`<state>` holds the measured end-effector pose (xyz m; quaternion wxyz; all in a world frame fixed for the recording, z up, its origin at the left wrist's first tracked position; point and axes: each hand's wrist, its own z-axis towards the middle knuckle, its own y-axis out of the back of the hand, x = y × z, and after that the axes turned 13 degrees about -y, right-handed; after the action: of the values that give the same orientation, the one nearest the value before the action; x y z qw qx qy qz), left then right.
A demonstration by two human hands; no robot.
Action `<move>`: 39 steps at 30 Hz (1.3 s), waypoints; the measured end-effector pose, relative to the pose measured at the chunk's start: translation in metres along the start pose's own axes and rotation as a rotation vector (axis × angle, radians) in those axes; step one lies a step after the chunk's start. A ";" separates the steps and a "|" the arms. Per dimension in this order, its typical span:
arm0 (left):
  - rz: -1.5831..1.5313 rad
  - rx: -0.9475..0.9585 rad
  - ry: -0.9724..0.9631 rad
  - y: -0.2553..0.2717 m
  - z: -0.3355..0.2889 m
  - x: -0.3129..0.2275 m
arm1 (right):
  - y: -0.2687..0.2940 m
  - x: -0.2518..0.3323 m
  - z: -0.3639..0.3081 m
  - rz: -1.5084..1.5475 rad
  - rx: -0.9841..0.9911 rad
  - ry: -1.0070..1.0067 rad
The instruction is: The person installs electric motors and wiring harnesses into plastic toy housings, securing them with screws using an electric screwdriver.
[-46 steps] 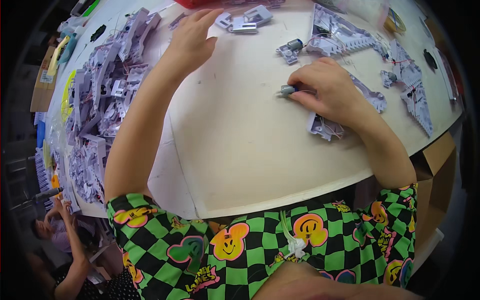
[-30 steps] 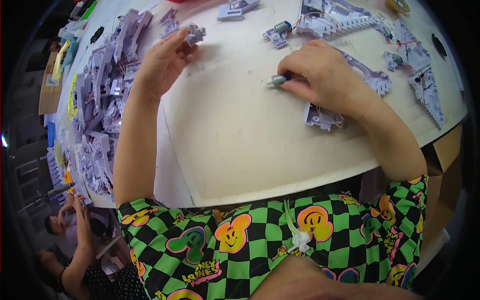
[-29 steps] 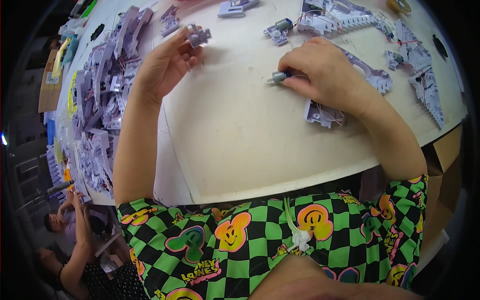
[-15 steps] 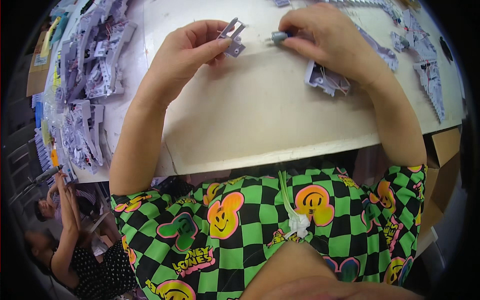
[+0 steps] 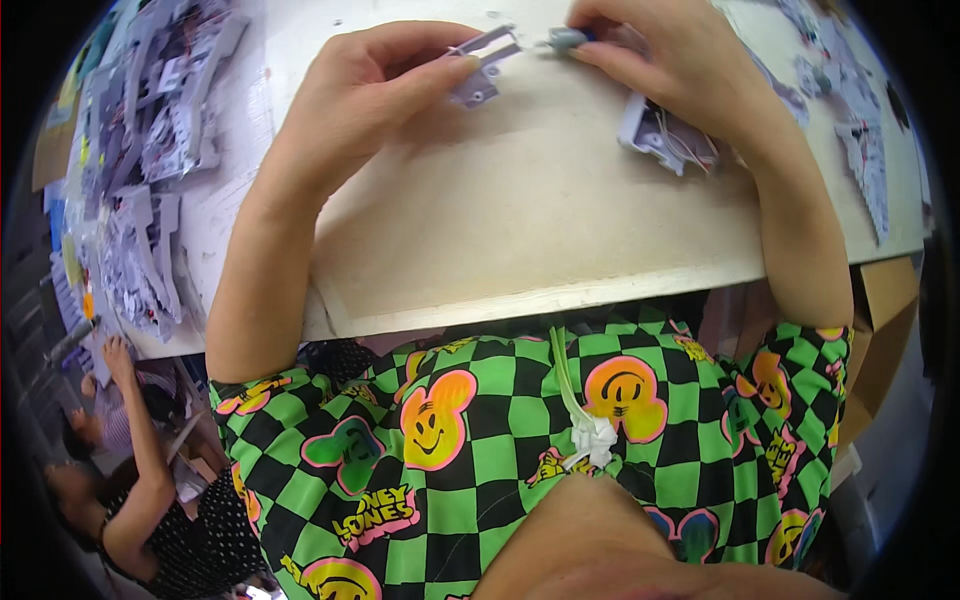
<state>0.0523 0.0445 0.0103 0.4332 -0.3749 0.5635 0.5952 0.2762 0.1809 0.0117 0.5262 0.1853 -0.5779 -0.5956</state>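
Between thumb and fingers, my left hand (image 5: pixel 390 85) holds a small grey plastic bracket (image 5: pixel 482 80) with two prongs pointing up and to the right. My right hand (image 5: pixel 665 60) pinches a small silvery motor (image 5: pixel 567 41), its thin shaft turned left toward the bracket. A narrow gap separates the two parts, both held above the table. Below my right hand lies a grey plastic housing (image 5: pixel 665 135) with thin red and white wires, partly covered by the hand and wrist.
Piles of grey plastic housings (image 5: pixel 160 110) line the table's left side. More toothed grey parts with wires (image 5: pixel 865 165) lie at the right. An open cardboard box (image 5: pixel 880 330) stands beside the table's right edge. At lower left, another person's arm (image 5: pixel 140 420) reaches to the table.
The bracket has turned in my left hand, its prongs now tilting further right. It has come slightly closer to the motor. The view has shifted a little.
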 end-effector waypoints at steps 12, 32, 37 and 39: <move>0.611 -0.935 -0.133 0.253 -0.167 -0.039 | 0.002 0.056 -0.016 0.075 0.009 -0.145; 1.228 -1.112 0.828 0.538 -0.267 0.126 | 0.009 0.059 -0.008 0.001 -0.052 -0.221; 1.934 -1.005 -0.296 0.565 -0.276 0.076 | 0.002 0.035 0.011 0.035 -0.036 -0.077; 0.989 -1.346 -0.217 0.467 -0.176 0.063 | 0.001 0.022 0.015 0.006 0.015 -0.130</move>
<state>-0.4145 -0.1195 0.0982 -0.1415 -0.2040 0.1428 0.9581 0.2554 0.1698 0.0248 0.4881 0.1484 -0.6159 -0.6003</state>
